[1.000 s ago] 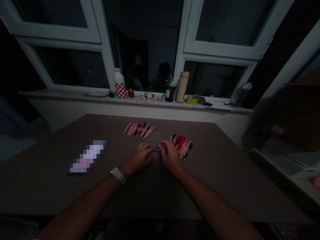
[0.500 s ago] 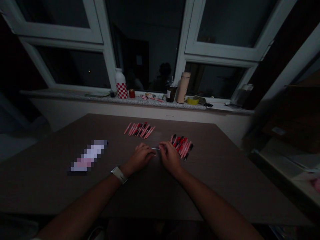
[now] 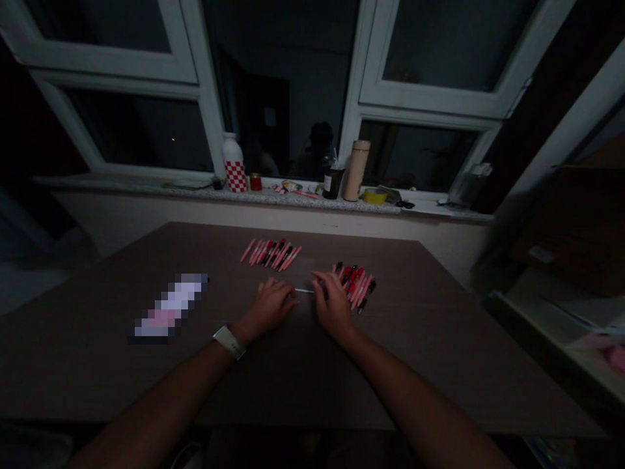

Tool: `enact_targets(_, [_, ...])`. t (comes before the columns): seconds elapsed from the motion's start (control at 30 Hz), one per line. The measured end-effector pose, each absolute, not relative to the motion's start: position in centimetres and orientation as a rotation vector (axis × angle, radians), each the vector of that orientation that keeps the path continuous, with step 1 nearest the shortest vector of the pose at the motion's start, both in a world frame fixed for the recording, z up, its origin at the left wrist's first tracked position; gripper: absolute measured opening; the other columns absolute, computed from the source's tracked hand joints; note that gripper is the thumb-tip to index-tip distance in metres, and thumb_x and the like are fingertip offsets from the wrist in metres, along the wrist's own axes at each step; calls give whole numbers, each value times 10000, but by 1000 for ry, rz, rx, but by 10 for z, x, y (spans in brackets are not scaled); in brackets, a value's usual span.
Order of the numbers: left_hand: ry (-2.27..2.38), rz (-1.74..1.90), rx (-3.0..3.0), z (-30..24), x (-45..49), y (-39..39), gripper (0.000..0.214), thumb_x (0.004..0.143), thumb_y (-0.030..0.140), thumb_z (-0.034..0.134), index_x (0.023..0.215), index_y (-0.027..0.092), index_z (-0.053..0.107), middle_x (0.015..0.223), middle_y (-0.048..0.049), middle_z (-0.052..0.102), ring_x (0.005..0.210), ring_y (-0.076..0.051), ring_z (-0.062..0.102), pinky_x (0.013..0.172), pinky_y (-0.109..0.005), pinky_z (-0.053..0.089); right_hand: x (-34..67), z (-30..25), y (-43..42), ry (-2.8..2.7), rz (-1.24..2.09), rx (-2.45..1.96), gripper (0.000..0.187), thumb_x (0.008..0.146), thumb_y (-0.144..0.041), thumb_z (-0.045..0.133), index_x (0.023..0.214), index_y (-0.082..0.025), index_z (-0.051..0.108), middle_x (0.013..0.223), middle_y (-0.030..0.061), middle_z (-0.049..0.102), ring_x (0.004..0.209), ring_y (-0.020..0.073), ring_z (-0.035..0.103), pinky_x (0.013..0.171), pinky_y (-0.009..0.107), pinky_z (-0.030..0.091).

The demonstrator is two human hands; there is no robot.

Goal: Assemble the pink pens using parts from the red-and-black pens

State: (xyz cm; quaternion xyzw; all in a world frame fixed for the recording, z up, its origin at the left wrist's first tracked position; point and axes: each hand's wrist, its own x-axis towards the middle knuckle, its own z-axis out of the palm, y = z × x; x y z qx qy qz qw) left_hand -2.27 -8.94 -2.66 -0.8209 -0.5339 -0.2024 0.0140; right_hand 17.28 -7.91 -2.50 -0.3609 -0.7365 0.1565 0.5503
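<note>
White rod [image 3: 305, 291] | held between left hand [image 3: 271, 304], right hand [image 3: 335, 306] | pens [image 3: 356, 286] beside right

Matt wood-look tabletop [image 3: 439, 312], smooth plastic-looking pens [image 3: 271, 254], granite-look windowsill [image 3: 273, 197]

I'm counting two hands, a left hand [image 3: 271, 306] and a right hand [image 3: 334, 303], and one thin pale rod [image 3: 305, 290] is showing between them. One watch [image 3: 230, 343] is showing too. One table [image 3: 439, 365] is bearing two pen clusters, a far left cluster [image 3: 271, 255] and a nearer right cluster [image 3: 359, 286], both overlapping too much for an exact tally. One pixelated oblong thing [image 3: 170, 308] is lying left. One far sill [image 3: 273, 197] is carrying one checkered bottle [image 3: 235, 167], one red jar [image 3: 255, 182], one dark cup [image 3: 331, 184], one beige flask [image 3: 357, 171] and one yellow roll [image 3: 375, 197].
</note>
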Motion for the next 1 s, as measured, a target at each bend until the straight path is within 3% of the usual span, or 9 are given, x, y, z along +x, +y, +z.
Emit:
enact_targets(0.4, [-1653, -530, -2533, -25, -28, -88, 224, 946, 403, 565, 963, 188, 624, 1033, -84, 643, 999, -278, 516, 813, -383, 367, 173, -24, -81, -1724, 365, -855, 270, 979, -231, 437, 1167, -191, 627, 1074, 98, 638, 1014, 204, 611, 905, 339, 479])
enact_targets(0.73, [-1817, -1206, -2648, -22, -19, -84, 222, 956, 392, 530, 941, 183, 603, 803, -27, 650, 766, -191, 599, 705, -292, 429, 172, -24, -83, -1755, 390, -885, 199, 925, -240, 530, 1073, -179, 647, 914, 62, 658, 828, 187, 626, 769, 289, 483])
enact_targets(1.0, [-1681, -993, -2710, -24, -19, -87, 244, 889, 399, 627, 1003, 183, 616, 946, -64, 641, 916, -233, 584, 802, -332, 450, 171, -27, -82, -1808, 383, -900, 201, 897, -238, 549, 1056, -172, 654, 864, 44, 657, 680, 158, 587, 660, 264, 455])
